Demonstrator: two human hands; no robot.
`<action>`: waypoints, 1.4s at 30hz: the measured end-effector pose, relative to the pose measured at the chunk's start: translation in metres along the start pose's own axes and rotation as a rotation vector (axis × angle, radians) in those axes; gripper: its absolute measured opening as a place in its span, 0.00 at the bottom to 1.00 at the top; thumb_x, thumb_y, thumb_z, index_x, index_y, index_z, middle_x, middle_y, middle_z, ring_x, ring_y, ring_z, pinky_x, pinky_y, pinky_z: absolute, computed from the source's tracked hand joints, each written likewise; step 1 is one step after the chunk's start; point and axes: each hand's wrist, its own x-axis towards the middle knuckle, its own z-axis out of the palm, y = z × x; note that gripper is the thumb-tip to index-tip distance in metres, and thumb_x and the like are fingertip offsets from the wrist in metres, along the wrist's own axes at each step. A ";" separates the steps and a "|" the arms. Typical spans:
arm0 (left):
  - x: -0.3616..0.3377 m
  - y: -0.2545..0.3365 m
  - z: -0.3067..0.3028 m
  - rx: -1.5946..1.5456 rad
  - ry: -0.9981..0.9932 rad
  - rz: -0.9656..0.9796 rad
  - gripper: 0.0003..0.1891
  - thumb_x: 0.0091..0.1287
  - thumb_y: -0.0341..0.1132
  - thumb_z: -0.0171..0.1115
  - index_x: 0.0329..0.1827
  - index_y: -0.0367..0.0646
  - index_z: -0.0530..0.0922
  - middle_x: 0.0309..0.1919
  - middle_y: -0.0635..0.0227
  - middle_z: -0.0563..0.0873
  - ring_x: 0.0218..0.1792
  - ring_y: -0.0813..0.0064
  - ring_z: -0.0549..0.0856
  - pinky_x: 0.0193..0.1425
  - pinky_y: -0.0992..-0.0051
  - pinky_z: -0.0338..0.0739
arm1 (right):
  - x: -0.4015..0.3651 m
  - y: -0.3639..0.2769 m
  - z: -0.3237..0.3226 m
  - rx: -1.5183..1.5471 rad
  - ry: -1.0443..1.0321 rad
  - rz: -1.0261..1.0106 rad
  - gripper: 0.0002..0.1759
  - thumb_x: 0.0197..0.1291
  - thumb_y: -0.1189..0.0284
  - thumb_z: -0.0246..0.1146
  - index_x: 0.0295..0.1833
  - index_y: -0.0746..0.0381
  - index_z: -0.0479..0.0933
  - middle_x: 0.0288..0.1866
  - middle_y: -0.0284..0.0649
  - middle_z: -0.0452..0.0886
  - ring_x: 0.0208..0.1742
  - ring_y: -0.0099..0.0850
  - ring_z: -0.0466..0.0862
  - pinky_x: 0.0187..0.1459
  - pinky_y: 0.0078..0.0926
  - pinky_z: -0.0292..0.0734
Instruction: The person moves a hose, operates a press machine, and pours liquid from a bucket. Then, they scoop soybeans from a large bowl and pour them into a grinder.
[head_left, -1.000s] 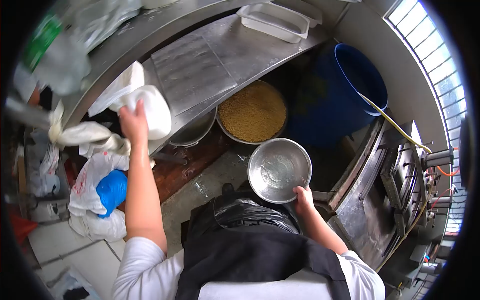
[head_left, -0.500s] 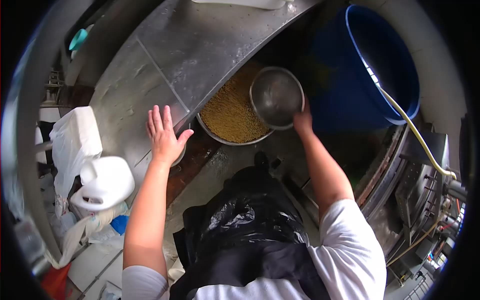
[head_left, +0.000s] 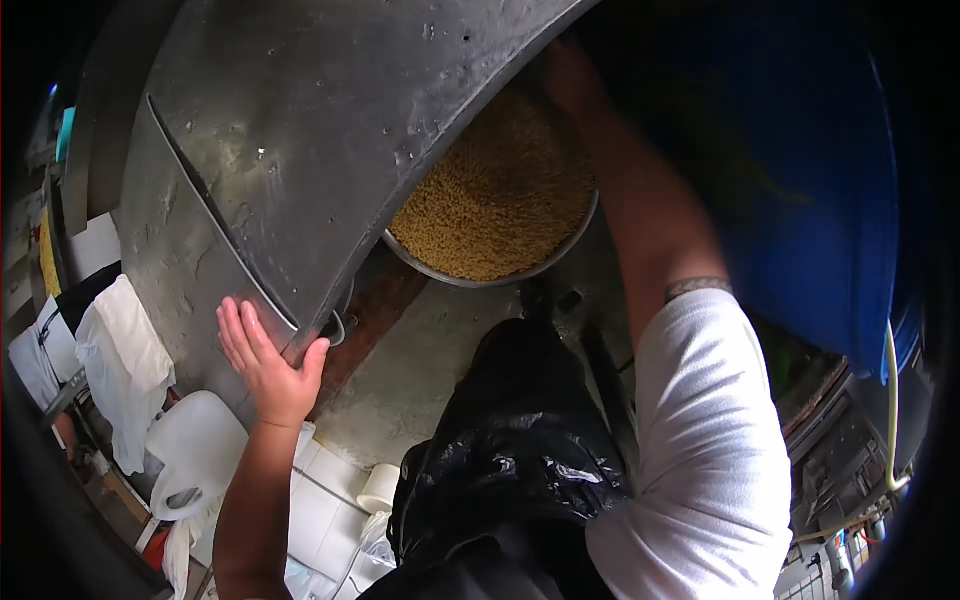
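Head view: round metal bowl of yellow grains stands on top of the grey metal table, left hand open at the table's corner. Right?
Not quite: the round metal bowl of yellow grains sits below the grey metal table's top, partly hidden by its edge; head view shows it. Left hand part is right.

the one view looks from the wearer's head, facing forward and steeply down over the body. it is close: the white sleeve looms at four o'clock, the shiny black apron fills six, and the left hand sits between eight and nine. farther from the lens, the basin lies at twelve, partly cut off by the desk at eleven. the blue barrel stands at two. dark curved margins ring this wide view.
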 end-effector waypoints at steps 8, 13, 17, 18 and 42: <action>0.001 -0.002 0.001 -0.028 -0.015 0.011 0.56 0.67 0.61 0.69 0.85 0.32 0.51 0.82 0.35 0.55 0.81 0.30 0.57 0.80 0.33 0.55 | -0.003 0.003 0.022 -0.123 -0.071 -0.109 0.28 0.68 0.74 0.58 0.75 0.56 0.72 0.70 0.58 0.78 0.69 0.54 0.79 0.68 0.49 0.77; 0.002 -0.001 0.001 -0.019 -0.008 0.022 0.55 0.67 0.60 0.70 0.85 0.32 0.51 0.82 0.35 0.56 0.81 0.32 0.58 0.80 0.34 0.54 | -0.018 -0.042 -0.023 -0.098 -0.397 0.075 0.32 0.67 0.76 0.59 0.77 0.54 0.71 0.71 0.55 0.78 0.71 0.52 0.79 0.71 0.46 0.75; 0.002 0.001 0.000 -0.019 -0.003 0.007 0.55 0.66 0.58 0.71 0.85 0.33 0.52 0.82 0.36 0.56 0.81 0.33 0.58 0.80 0.35 0.54 | -0.050 -0.023 0.006 0.031 -0.215 -0.012 0.34 0.67 0.77 0.59 0.79 0.54 0.69 0.71 0.54 0.79 0.72 0.51 0.78 0.73 0.44 0.74; 0.002 0.001 -0.001 -0.020 -0.001 0.005 0.55 0.66 0.58 0.71 0.85 0.33 0.52 0.82 0.36 0.56 0.81 0.33 0.58 0.80 0.35 0.54 | -0.059 -0.022 0.010 0.079 -0.125 -0.050 0.35 0.67 0.77 0.59 0.80 0.54 0.68 0.72 0.54 0.79 0.73 0.52 0.78 0.72 0.44 0.75; -0.002 0.004 0.001 0.024 0.047 -0.022 0.53 0.66 0.58 0.72 0.84 0.34 0.56 0.82 0.40 0.60 0.81 0.36 0.59 0.83 0.40 0.54 | -0.189 0.076 0.087 0.626 0.001 0.638 0.36 0.64 0.79 0.62 0.79 0.61 0.67 0.64 0.50 0.82 0.60 0.44 0.84 0.56 0.44 0.81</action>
